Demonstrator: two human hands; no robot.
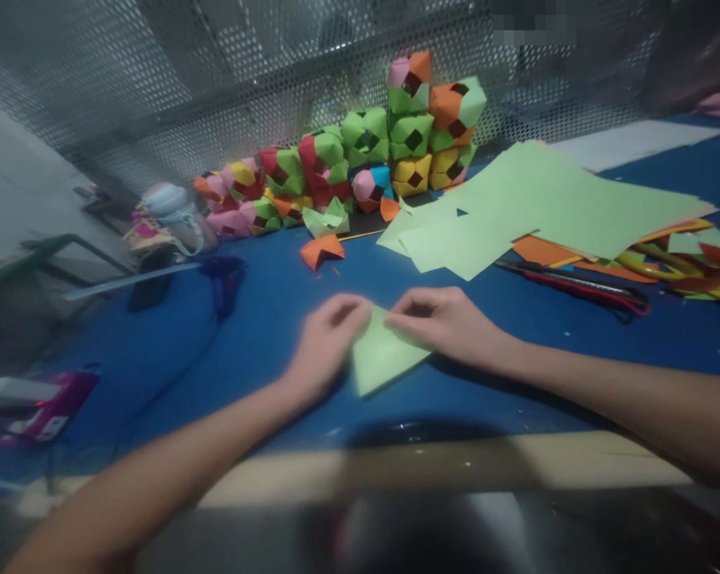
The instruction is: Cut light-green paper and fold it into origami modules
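A folded piece of pale green paper (383, 355) lies on the blue table between my hands, one corner pointing toward the front edge. My left hand (329, 339) pinches its upper left edge between thumb and fingers. On the other side, my right hand (446, 323) has thumb and fingertips closed on the upper right edge. The fingertips of both hands are a short way apart. Beyond the hands sit an orange folded piece (322, 251) and a light green folded piece (327, 219).
Stacked colourful paper blocks (365, 135) stand against a perforated metal screen (264, 72). Large green sheets (539, 203), scissors (659, 259) and a cutter (575, 285) lie at right. A glue gun (221, 279) and a magenta box (60, 406) are at left.
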